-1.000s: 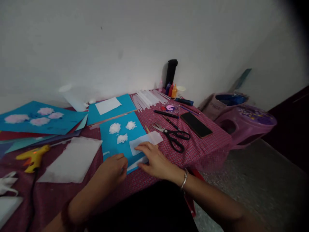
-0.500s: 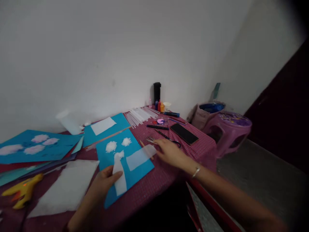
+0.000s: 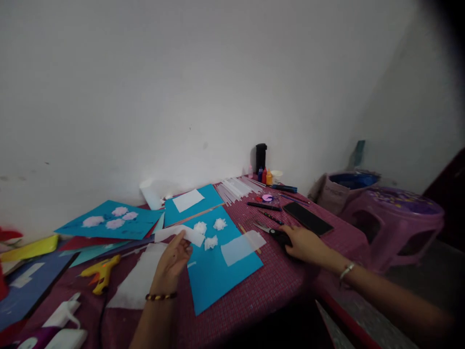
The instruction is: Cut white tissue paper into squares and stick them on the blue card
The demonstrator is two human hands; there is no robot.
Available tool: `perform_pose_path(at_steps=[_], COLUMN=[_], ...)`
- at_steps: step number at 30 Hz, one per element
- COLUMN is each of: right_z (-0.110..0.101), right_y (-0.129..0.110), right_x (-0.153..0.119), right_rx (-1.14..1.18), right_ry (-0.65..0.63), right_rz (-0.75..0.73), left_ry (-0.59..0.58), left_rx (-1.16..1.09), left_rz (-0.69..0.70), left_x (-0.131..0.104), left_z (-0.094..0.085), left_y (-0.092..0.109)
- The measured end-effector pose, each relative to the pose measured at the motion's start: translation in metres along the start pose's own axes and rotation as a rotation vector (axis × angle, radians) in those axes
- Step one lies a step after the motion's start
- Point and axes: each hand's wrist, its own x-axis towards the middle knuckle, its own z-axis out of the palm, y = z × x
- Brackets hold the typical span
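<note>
My left hand (image 3: 173,259) pinches a strip of white tissue paper (image 3: 194,236) between thumb and fingers, above the left edge of a blue sheet (image 3: 221,281). On that sheet sit three crumpled white puffs, one of them a white puff (image 3: 220,224) near the top. Another translucent white strip (image 3: 241,248) lies across the sheet's right side, partly over a pencil. At the right, my right hand (image 3: 307,245) is closed around the black handles of a pair of scissors (image 3: 267,229). Their blades point left, low over the table; the fingers partly hide the handles.
A black phone (image 3: 308,218) lies just behind my right hand, with pens and small paint bottles (image 3: 264,175) farther back. A yellow glue gun (image 3: 102,274) and white tissue sheet (image 3: 136,281) are at left. A pink stool (image 3: 392,228) stands right of the table.
My left hand has lifted the white strip off the blue sheet and moved it left, leaving a third puff there. My right hand now grips the scissors by the handles. The view has shifted left.
</note>
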Motion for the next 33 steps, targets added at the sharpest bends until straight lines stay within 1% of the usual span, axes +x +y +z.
perform_pose_path(at_steps=[2, 4, 6, 8, 9, 10, 11, 12, 14, 16, 18, 21, 26, 29, 33], right_z=[-0.01, -0.017, -0.02, -0.015, -0.01, -0.003, 0.006, 0.015, 0.033, 0.049, 0.061, 0.07, 0.069, 0.068, 0.074], right_y=[-0.001, -0.007, -0.02, -0.04, -0.051, -0.061, -0.071, -0.08, -0.094, -0.104, -0.111, -0.115, -0.118, -0.12, -0.121], right_x=[0.003, -0.001, -0.011, -0.026, -0.033, -0.04, -0.045, -0.049, -0.054, -0.054, -0.052, -0.049, -0.047, -0.044, -0.04], right_rx=[0.088, 0.191, 0.303, 0.421, 0.503, 0.748, 0.965, 1.128, 1.35, 1.477, 1.539, 1.562, 1.565, 1.564, 1.575], right_ry=[-0.006, -0.021, -0.057, -0.117, -0.166, -0.254, -0.382, -0.484, -0.63, -0.721, -0.769, -0.799, -0.82, -0.834, -0.826], right_rz=[0.053, 0.071, 0.046, -0.007, -0.046, -0.099, -0.141, -0.164, -0.162, -0.137, -0.125, -0.132, -0.166, -0.16, -0.161], left_ry=[0.009, 0.028, 0.051, 0.081, 0.098, 0.115, 0.13, 0.14, 0.145, 0.137, 0.125, 0.1, 0.06, 0.052, 0.035], left_rx=[-0.05, -0.1, -0.148, -0.2, -0.226, -0.25, -0.271, -0.29, -0.315, -0.328, -0.333, -0.34, -0.332, -0.324, -0.308], left_rz=[-0.037, -0.085, -0.124, -0.134, -0.129, -0.121, -0.112, -0.103, -0.092, -0.091, -0.098, -0.101, -0.102, -0.092, -0.082], left_x=[-0.001, -0.001, 0.001, 0.003, 0.003, 0.004, 0.004, 0.004, 0.003, 0.004, 0.005, 0.006, 0.007, 0.007, 0.007], left_z=[-0.003, -0.004, -0.004, -0.003, -0.003, -0.003, -0.003, -0.002, -0.003, -0.004, -0.005, -0.008, -0.008, -0.007, -0.008], left_y=[0.006, 0.011, 0.014, 0.015, 0.015, 0.015, 0.014, 0.013, 0.012, 0.011, 0.011, 0.01, 0.006, 0.004, 0.001])
